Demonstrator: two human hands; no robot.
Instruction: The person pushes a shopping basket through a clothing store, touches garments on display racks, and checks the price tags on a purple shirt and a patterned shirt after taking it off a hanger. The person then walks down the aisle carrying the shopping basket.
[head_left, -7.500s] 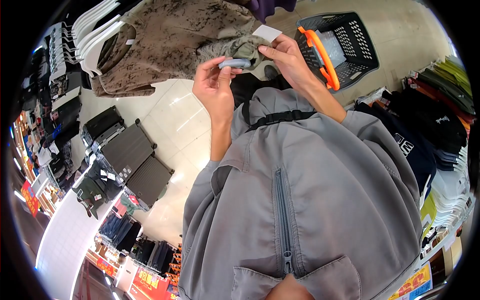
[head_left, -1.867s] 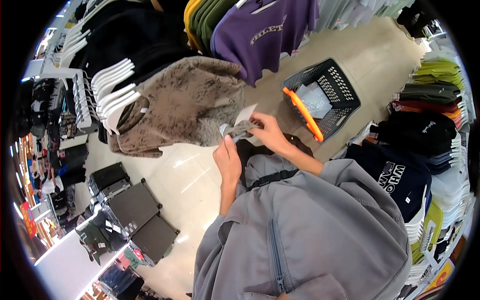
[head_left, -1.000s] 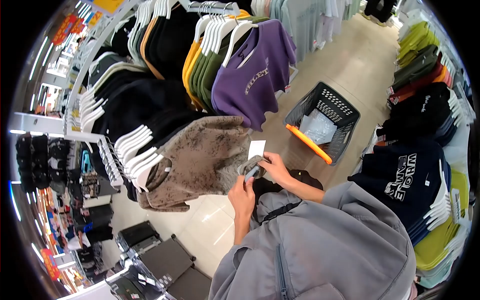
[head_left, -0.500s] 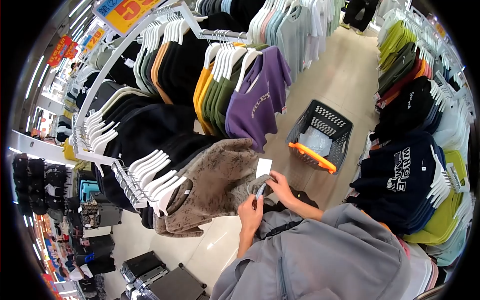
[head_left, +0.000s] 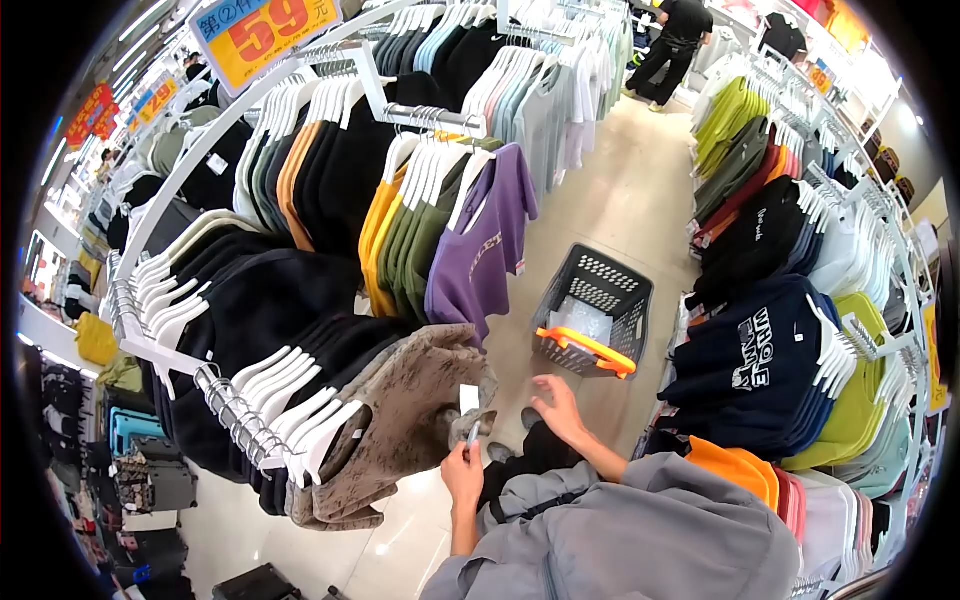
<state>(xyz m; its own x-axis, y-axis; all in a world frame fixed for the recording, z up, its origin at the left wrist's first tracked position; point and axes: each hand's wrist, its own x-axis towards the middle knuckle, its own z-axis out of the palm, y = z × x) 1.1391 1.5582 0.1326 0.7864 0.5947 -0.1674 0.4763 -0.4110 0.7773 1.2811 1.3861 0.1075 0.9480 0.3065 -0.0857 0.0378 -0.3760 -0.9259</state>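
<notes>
A brown mottled garment hangs at the front end of the rack, with a white tag at its sleeve. My left hand is closed in a pinch on a slim, light grey-blue object, right below the sleeve end. What kind of object it is, I cannot make out. My right hand is off the garment, fingers apart and holding nothing, over the floor near the basket. The black basket has an orange handle and contains clear plastic wrapping.
White hangers fill the curved rack on the left, beside a purple shirt. Across the aisle, navy shirts hang on the right. A person in black stands at the far end. Suitcases are at lower left.
My right hand has let go at the sleeve and moved away to the right, opening. The left hand keeps its pinch. The view has shifted, showing more of the aisle's far end.
</notes>
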